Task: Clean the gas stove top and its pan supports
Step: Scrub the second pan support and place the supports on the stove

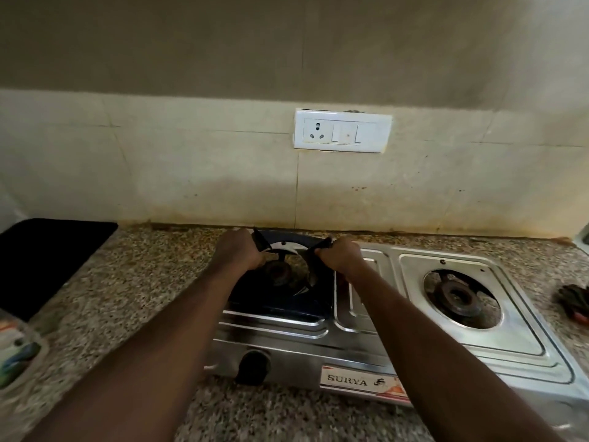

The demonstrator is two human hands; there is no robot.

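Gripping the pan support (pixel 280 309) from both sides: the left hand (pixel 237 253) is curled round a dark prong at the far left, and the right hand (pixel 341 256) is wrapped round the matching prong at the far right. Both sets of fingers are closed firmly on the metal, knuckles up, forearms stretched straight out over the stove (pixel 302 349).

The support is a dark square frame, and it's sitting over the left burner (pixel 277 272), its near edge down on the steel top. Whether the far edge is off the surface is hard to call from this angle.

Over on the right, the second burner (pixel 459 296) lies exposed in its round opening. Down front there's a black knob (pixel 253 366) just beside the left forearm, and a label (pixel 357 381) reading SURYA next to it.

The stove stands on a speckled stone counter (pixel 127 282), pushed close to the tiled wall. A black mat (pixel 47 260) lies at the back left, well apart from the stove. A white socket plate (pixel 342 130) is on the wall above the hands. At the far right edge of the counter is something dark (pixel 573 301), too cut off to name.
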